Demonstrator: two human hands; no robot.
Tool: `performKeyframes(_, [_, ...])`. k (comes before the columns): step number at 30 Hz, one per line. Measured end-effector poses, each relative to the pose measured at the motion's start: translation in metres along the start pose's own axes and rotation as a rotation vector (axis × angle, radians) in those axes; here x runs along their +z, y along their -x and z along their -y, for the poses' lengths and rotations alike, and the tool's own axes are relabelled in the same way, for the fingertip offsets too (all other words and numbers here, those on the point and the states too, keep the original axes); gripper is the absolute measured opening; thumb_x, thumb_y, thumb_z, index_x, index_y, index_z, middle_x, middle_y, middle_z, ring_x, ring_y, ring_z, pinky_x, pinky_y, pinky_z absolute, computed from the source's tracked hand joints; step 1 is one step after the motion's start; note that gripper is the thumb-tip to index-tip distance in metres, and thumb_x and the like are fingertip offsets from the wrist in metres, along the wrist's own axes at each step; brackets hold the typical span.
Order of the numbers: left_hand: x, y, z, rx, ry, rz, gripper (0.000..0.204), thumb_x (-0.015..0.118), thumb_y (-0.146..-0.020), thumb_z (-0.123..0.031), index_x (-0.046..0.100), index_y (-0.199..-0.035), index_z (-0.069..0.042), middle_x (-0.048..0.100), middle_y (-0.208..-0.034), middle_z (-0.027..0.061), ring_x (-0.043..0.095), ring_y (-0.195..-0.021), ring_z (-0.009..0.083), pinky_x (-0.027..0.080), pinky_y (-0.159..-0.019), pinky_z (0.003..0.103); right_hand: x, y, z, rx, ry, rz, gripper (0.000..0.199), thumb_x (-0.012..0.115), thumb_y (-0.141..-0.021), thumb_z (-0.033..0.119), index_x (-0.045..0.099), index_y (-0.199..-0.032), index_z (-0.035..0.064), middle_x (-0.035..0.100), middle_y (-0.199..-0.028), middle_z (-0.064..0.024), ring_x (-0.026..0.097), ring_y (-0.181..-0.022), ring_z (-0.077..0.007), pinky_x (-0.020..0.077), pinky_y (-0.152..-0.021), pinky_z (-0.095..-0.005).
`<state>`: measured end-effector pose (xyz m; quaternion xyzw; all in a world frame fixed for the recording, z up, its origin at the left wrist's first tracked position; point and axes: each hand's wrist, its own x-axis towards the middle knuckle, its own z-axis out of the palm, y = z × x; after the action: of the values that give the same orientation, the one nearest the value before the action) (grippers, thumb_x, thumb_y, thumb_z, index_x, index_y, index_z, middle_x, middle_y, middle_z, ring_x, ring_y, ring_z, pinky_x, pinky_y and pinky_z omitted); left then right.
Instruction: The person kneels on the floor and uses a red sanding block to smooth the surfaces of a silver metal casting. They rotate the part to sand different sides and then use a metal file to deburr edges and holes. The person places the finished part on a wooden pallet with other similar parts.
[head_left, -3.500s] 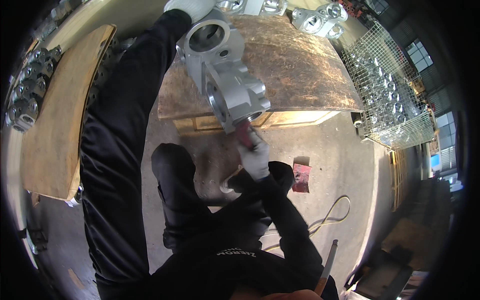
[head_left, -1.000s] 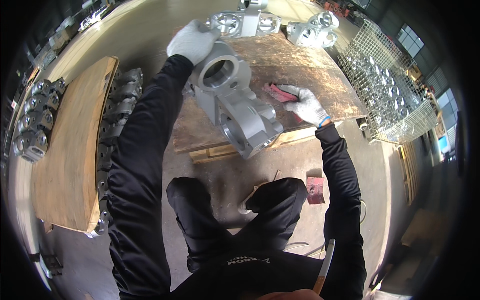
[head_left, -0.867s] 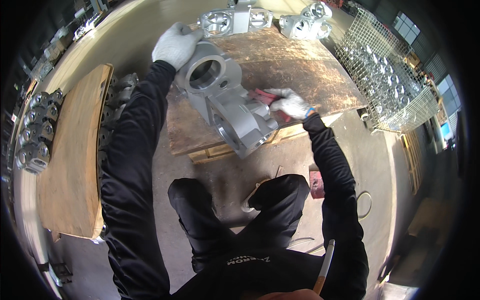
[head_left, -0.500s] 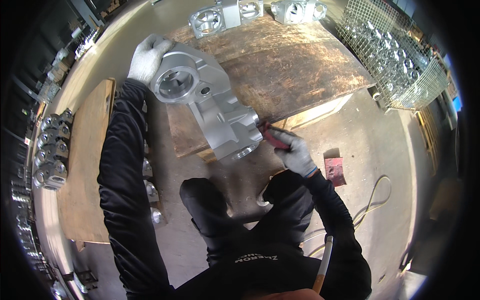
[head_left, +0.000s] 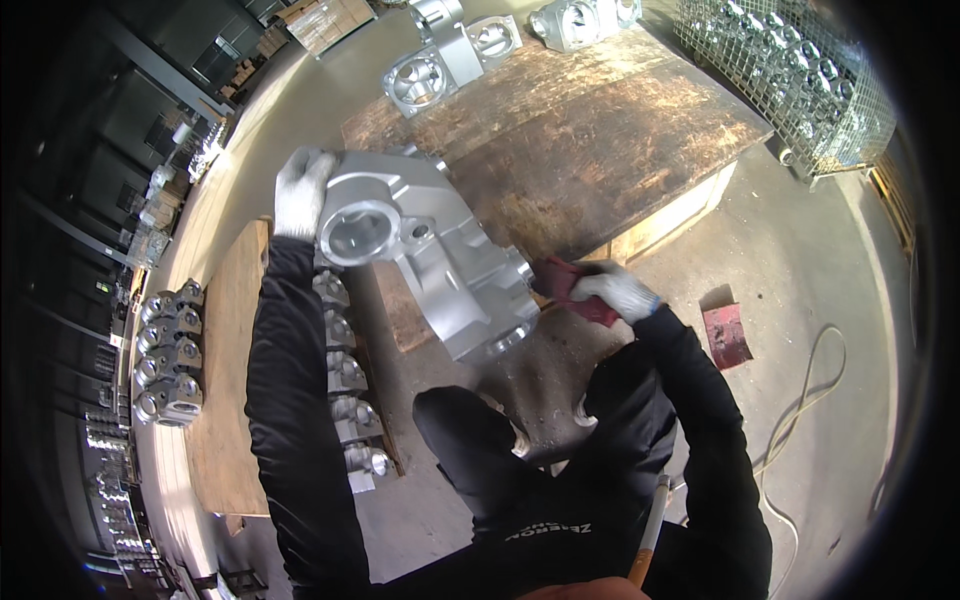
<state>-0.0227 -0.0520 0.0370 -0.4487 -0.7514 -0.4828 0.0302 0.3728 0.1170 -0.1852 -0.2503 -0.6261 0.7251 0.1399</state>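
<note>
A large silver metal casting [head_left: 436,272] with a wide round bore sits over the near left edge of the wooden bench. My gloved left hand [head_left: 303,192] is closed round its far left end, beside the bore. In my gloved right hand [head_left: 622,290] is a folded piece of red sandpaper [head_left: 592,303], gripped between thumb and fingers. The sandpaper is close to the casting's right end, where small round bosses stick out. Whether it touches the metal I cannot tell.
More castings [head_left: 455,60] stand along the far edge of the bench [head_left: 610,140]. A wire cage [head_left: 800,95] full of metal parts is at the far right. Several parts [head_left: 346,370] line a board [head_left: 228,390] at left. A red sheet [head_left: 727,335] and a hose [head_left: 800,405] lie on the floor.
The view has shifted, so most things appear farther right. The casting appears slightly turned and lower, with my left hand still on it. My right hand keeps the sandpaper at the casting's right end.
</note>
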Motion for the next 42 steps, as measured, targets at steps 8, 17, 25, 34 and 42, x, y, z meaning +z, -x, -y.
performKeyframes(8, [0.002,0.004,-0.004,-0.004,0.125,0.046,0.01,0.068,-0.098,-0.009,0.07,-0.098,0.0,0.066,-0.089,0.0006,0.058,-0.085,0.0082,0.049,-0.08,0.026,0.023,-0.178,0.086,-0.464,0.478,-0.311,0.056,0.068,-0.086,0.028,0.066,-0.139,0.0088,0.074,-0.121,-0.0216,0.071,-0.115,-0.0364,0.0541,-0.099,-0.0425])
performKeyframes(17, [0.001,0.009,-0.009,0.049,0.144,0.066,0.017,0.071,-0.096,-0.013,0.071,-0.104,0.002,0.07,-0.094,0.0061,0.064,-0.088,0.0134,0.052,-0.081,0.029,0.083,-0.287,0.119,-0.55,0.936,-0.103,0.043,0.065,-0.086,0.03,0.074,-0.125,0.0129,0.075,-0.117,-0.0208,0.07,-0.112,-0.0401,0.0548,-0.098,-0.0491])
performKeyframes(25, [0.0,0.01,0.001,0.031,0.126,0.04,0.035,0.075,-0.093,-0.023,0.072,-0.116,0.003,0.074,-0.107,0.0147,0.07,-0.103,0.0248,0.056,-0.092,0.039,0.038,-0.386,0.059,-0.294,0.76,0.111,0.036,0.055,-0.101,0.026,0.077,-0.12,0.0049,0.078,-0.112,-0.0199,0.073,-0.104,-0.0295,0.0543,-0.096,-0.0427])
performKeyframes(34, [-0.002,0.014,-0.025,-0.131,-0.077,-0.046,0.05,0.077,-0.077,-0.042,0.077,-0.11,-0.004,0.077,-0.108,0.0234,0.074,-0.103,0.039,0.057,-0.094,0.045,-0.002,-0.293,0.03,0.041,-0.387,0.239,0.029,0.06,-0.095,0.025,0.073,-0.112,0.0049,0.074,-0.11,-0.0087,0.069,-0.099,-0.0237,0.0547,-0.093,-0.036])
performKeyframes(42, [0.002,0.019,-0.026,-0.071,-0.079,-0.082,0.05,0.075,-0.079,-0.044,0.078,-0.113,-0.008,0.077,-0.111,0.0223,0.073,-0.109,0.0378,0.058,-0.097,0.045,-0.084,-0.014,0.008,-0.333,0.654,-0.635,0.066,0.064,-0.103,0.033,0.045,-0.158,0.0027,0.06,-0.147,-0.0151,0.058,-0.132,-0.0302,0.0438,-0.11,-0.0388])
